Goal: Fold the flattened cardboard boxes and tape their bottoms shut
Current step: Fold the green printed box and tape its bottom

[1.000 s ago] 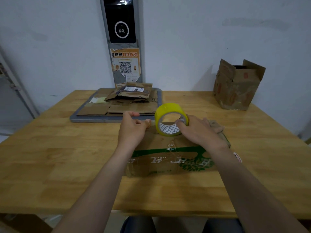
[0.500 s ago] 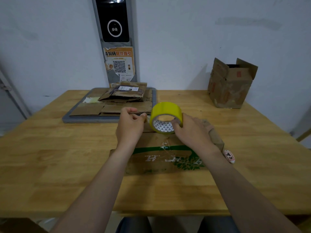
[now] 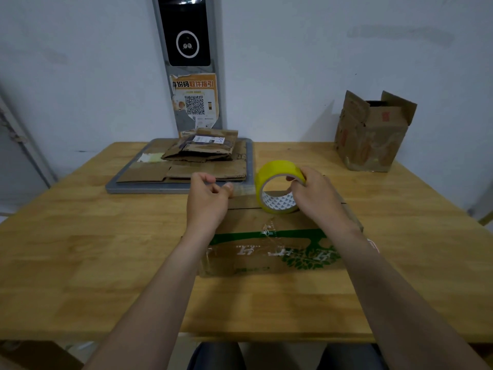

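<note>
Over the folded box (image 3: 266, 257), right grip (image 3: 317, 193) is clutching the tape roll (image 3: 276, 168), left grip (image 3: 208, 198) pinching its end; flattened boxes (image 3: 202, 161) behind are awaiting folding.

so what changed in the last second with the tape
The right hand has drawn the yellow roll of tape rightward, away from the left hand, which still pinches the tape's free end; a short clear strip now spans between them. Both grips and the brown cardboard box below are unchanged.

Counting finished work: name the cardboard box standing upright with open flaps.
The red-printed box, far right on the table. The green-printed box lies low in front; the flattened boxes lie on the grey tray.
</note>
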Motion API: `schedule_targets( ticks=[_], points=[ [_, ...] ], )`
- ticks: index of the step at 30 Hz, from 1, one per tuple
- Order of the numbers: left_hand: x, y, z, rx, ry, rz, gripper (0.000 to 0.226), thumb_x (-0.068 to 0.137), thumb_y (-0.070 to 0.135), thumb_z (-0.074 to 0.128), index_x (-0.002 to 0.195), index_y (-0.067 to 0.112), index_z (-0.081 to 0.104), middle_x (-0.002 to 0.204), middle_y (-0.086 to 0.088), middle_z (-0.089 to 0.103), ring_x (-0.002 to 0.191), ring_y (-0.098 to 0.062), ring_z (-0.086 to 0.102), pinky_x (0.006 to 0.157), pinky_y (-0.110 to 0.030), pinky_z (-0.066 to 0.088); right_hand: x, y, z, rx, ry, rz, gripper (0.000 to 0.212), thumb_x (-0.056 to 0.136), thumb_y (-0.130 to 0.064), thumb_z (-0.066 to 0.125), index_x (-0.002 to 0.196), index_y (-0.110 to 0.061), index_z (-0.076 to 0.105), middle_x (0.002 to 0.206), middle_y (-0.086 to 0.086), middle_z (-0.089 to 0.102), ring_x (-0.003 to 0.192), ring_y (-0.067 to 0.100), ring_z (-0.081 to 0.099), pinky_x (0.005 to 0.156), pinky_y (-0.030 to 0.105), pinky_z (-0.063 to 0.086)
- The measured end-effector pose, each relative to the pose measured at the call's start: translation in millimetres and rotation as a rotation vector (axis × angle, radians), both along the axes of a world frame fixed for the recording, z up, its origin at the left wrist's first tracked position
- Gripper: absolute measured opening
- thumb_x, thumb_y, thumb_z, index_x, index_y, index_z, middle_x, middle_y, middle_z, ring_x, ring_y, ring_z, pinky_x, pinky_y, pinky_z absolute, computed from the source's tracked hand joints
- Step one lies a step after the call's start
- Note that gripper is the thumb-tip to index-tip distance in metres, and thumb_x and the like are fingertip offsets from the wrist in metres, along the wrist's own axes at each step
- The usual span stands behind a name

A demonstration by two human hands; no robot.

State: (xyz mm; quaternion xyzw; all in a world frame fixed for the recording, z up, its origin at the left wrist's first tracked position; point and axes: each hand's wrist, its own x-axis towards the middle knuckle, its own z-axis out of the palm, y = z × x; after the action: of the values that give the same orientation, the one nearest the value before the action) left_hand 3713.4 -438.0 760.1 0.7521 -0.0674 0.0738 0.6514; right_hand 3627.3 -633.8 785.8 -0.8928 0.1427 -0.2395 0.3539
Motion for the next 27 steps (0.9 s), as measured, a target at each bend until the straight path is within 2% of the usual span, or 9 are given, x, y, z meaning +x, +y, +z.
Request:
schedule_targets(
  ticks=[4,6,9,11,14,16,20,24,27],
  points=[
    [0.0,1.6,-0.2,-0.106,-0.012,0.071,0.03,0.098,0.018,0.069,0.091,0.03,0.042,0.078,0.004,0.058,0.078,-0.013,0.069,0.066,-0.022,0.043,1.1,3.8,-5.9,-0.016,-0.007,-0.024,0.012,0.1,-0.021,0.051,0.104,-0.025,0.061,0.092,0.005,0.065,0.079,0.028,0.057,0.064,0.04,0.045],
    [-2.3,3.2,-1.3,-0.131,-0.035,0.09,0.031,0.098,0.017,0.068,0.09,0.029,0.041,0.075,0.006,0.058,0.074,-0.006,0.07,0.062,-0.016,0.046,-1.2,7.3,-12.7,-0.071,-0.017,-0.046,0.007,0.102,-0.026,0.055,0.106,-0.023,0.059,0.091,0.004,0.062,0.082,0.025,0.056,0.062,0.038,0.043],
    [-7.4,4.1,-3.6,-0.127,-0.066,0.082,0.033,0.097,0.016,0.069,0.089,0.029,0.04,0.073,0.008,0.059,0.07,-0.001,0.069,0.055,-0.008,0.046,-1.6,7.2,-12.4,-0.127,-0.057,-0.036,0.014,0.103,-0.022,0.055,0.116,-0.021,0.057,0.094,0.005,0.066,0.08,0.025,0.057,0.059,0.037,0.04],
    [-9.2,5.1,-2.2,-0.123,-0.069,0.123,0.032,0.097,0.018,0.069,0.088,0.03,0.041,0.078,0.007,0.06,0.074,-0.008,0.068,0.059,-0.013,0.046,-1.6,5.9,-7.7,-0.138,-0.078,-0.024,0.027,0.101,-0.01,0.053,0.126,-0.02,0.055,0.1,0.007,0.071,0.087,0.03,0.061,0.066,0.041,0.048],
    [-9.7,6.4,0.9,-0.244,-0.057,0.221,0.029,0.097,0.019,0.069,0.086,0.029,0.044,0.086,0.003,0.061,0.078,-0.006,0.066,0.065,-0.016,0.044,-5.6,5.7,-6.2,-0.123,-0.124,-0.084,0.047,0.094,0.002,0.05,0.134,-0.021,0.056,0.102,0.01,0.072,0.093,0.034,0.063,0.075,0.046,0.053],
    [-11.1,5.2,2.2,-0.265,-0.06,0.223,0.027,0.097,0.018,0.07,0.087,0.028,0.046,0.086,0.002,0.062,0.075,-0.001,0.066,0.063,-0.014,0.046,-6.8,4.4,-9.7,-0.062,-0.14,-0.13,0.04,0.095,-0.001,0.052,0.128,-0.021,0.059,0.1,0.007,0.072,0.093,0.033,0.062,0.079,0.047,0.052],
    [-8.1,18.4,4.4,-0.375,0.005,0.209,0.026,0.097,0.013,0.07,0.091,0.026,0.048,0.088,-0.002,0.068,0.075,0.0,0.073,0.058,-0.01,0.05,-4.3,2.2,-14.8,-0.066,-0.103,-0.12,0.013,0.1,-0.02,0.057,0.112,-0.022,0.061,0.091,0.003,0.066,0.082,0.028,0.058,0.07,0.042,0.047],
    [-5.8,40.7,1.7,-0.243,0.021,0.201,0.028,0.095,0.017,0.072,0.089,0.028,0.047,0.089,-0.002,0.073,0.078,-0.005,0.075,0.065,-0.018,0.048,1.7,5.1,-12.7,-0.207,-0.061,-0.113,0.021,0.1,-0.018,0.055,0.12,-0.023,0.056,0.081,0.0,0.057,0.075,0.028,0.051,0.06,0.036,0.032],
    [-3.4,57.9,-4.1,-0.221,0.04,0.236,0.03,0.097,0.015,0.07,0.086,0.027,0.044,0.086,-0.001,0.071,0.08,-0.01,0.075,0.069,-0.02,0.047,6.2,6.6,-7.3,-0.267,-0.029,-0.11,0.026,0.099,-0.016,0.054,0.123,-0.025,0.053,0.082,0.001,0.056,0.075,0.029,0.049,0.061,0.035,0.03]
  ],
)
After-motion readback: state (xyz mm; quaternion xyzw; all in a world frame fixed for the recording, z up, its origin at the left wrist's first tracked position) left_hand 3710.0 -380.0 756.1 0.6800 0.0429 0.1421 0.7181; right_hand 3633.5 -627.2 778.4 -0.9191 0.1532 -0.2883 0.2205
